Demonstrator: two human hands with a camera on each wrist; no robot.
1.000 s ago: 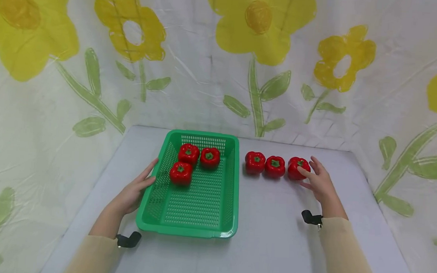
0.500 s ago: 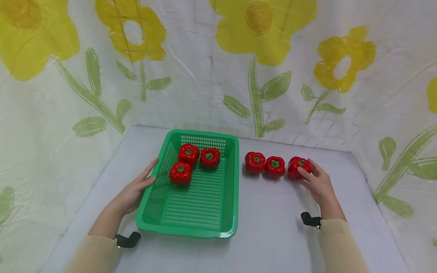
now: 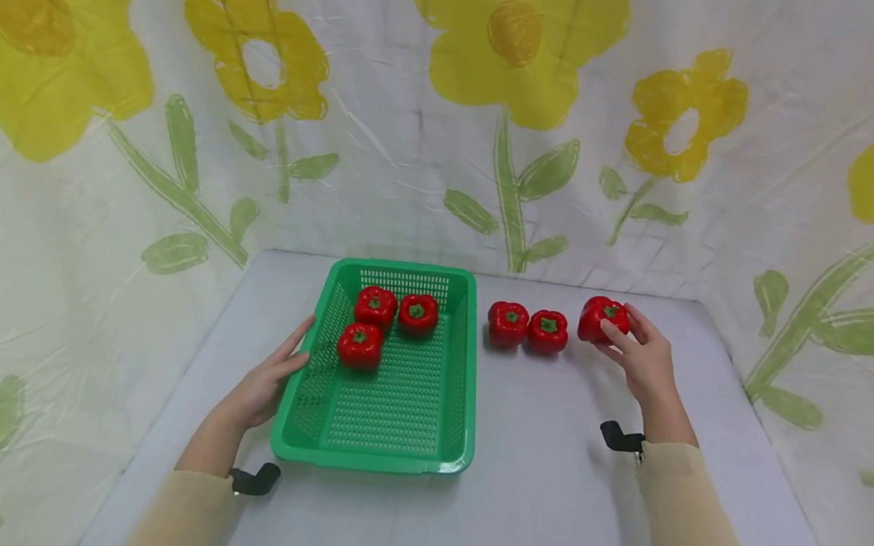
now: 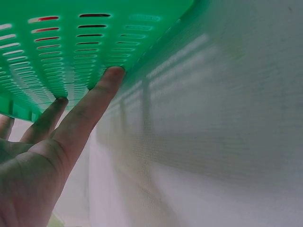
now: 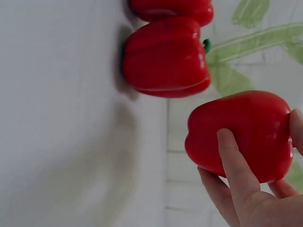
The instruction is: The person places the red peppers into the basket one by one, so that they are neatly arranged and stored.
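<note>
My right hand [image 3: 644, 358] grips a red bell pepper [image 3: 603, 320] with a green stem, raised off the table. In the right wrist view the fingers curl round that bell pepper [image 5: 241, 137], and a gap shows between it and the tabletop. Fingers straight, my left hand [image 3: 265, 384] rests against the left side of a green plastic basket [image 3: 373, 461]. In the left wrist view its fingertips [image 4: 113, 73] touch the slotted basket wall [image 4: 90, 61]. Three red bell peppers [image 3: 360, 348] sit inside the basket, toward its far left.
Two more red bell peppers [image 3: 508, 324] stand side by side on the white table [image 3: 538, 463], between the basket and my right hand. A white curtain [image 3: 382, 186] with yellow flowers hangs behind the table and at both sides.
My right hand has closed round the rightmost bell pepper and lifted it off the table, slightly away from me. The left hand and basket have stayed in place.
</note>
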